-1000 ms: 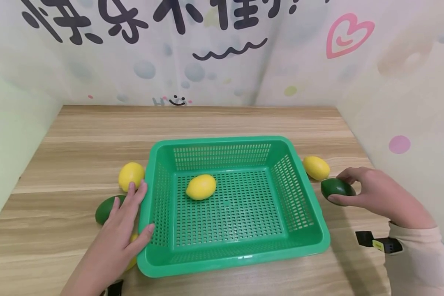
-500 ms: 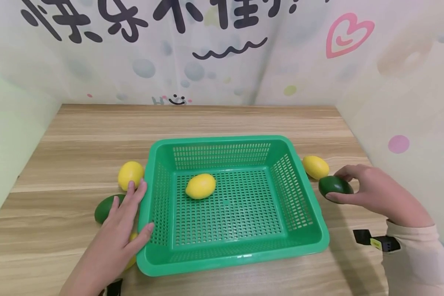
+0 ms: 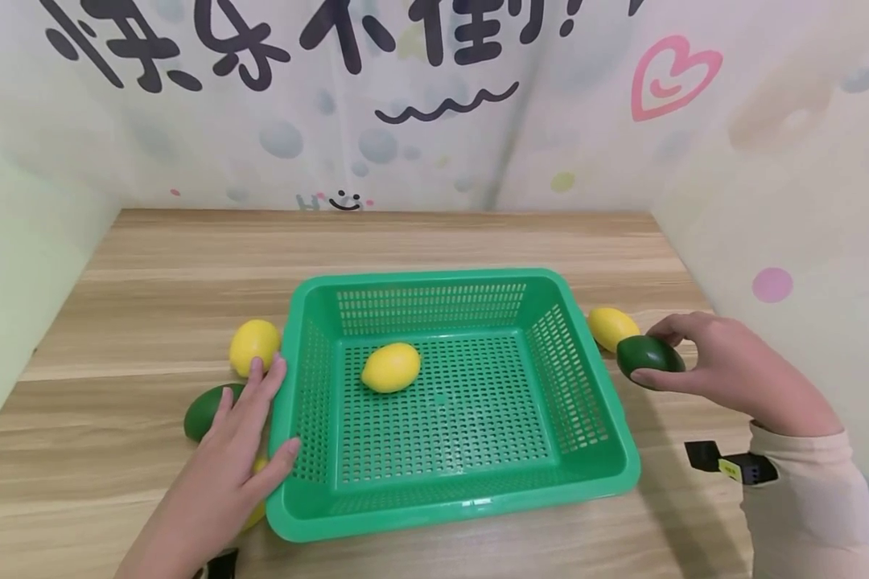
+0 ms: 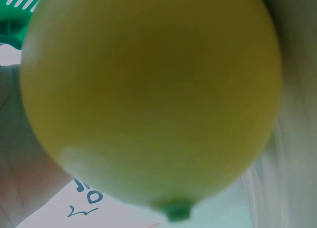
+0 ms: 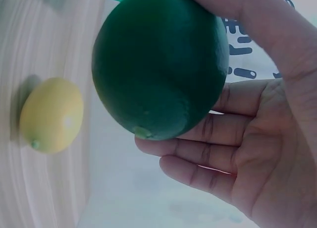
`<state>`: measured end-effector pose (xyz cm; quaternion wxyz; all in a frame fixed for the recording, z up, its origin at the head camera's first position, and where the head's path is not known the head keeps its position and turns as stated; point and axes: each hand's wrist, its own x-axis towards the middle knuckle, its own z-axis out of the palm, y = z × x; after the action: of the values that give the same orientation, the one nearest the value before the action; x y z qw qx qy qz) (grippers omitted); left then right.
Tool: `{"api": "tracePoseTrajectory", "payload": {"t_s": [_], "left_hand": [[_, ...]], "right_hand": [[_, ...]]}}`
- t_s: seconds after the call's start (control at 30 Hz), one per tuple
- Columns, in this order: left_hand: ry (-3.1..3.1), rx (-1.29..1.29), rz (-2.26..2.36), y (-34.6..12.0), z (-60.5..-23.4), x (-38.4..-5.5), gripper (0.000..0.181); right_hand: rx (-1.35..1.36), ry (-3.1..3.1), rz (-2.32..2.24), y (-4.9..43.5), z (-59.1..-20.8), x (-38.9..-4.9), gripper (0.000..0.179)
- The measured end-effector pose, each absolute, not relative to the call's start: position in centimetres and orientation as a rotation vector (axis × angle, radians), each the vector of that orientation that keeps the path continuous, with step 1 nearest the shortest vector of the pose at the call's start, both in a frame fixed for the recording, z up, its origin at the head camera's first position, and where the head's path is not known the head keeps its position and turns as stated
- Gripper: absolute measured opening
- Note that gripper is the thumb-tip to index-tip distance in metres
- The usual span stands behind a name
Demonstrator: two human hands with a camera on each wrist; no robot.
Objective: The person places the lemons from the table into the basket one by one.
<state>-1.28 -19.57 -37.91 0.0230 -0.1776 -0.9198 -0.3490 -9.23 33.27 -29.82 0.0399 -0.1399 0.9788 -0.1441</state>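
In the head view, the right hand is at the right of the frame, its thumb and fingers pinching a dark green fruit; the fruit sits at the hand's left side, by the fingertips, just outside the right rim of the green basket. The right wrist view shows the thumb across the fruit at upper centre. A yellow lemon lies to the fruit's upper left, near the basket's right rim; in the wrist view wood shows between the two. The left hand, at lower left, rests on the basket's left rim, relaxed, fingers extended. About it are a yellow fruit, another green fruit and a partly hidden yellow one. Inside the basket, left of centre, lies a single lemon, with open floor to its right. A strip of table separates the far rim from the printed wall; the table's right edge runs behind the right hand.
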Motion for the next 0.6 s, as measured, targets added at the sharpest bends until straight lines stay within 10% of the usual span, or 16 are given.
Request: {"api": "tracePoseTrajectory", "payload": {"t_s": [0.6], "left_hand": [[-2.83,-0.56,-1.075,-19.6,-38.0,-1.3,0.082]], "right_hand": [[-0.509,3.007,-0.412,32.2,-28.7,-10.0,0.039]]}}
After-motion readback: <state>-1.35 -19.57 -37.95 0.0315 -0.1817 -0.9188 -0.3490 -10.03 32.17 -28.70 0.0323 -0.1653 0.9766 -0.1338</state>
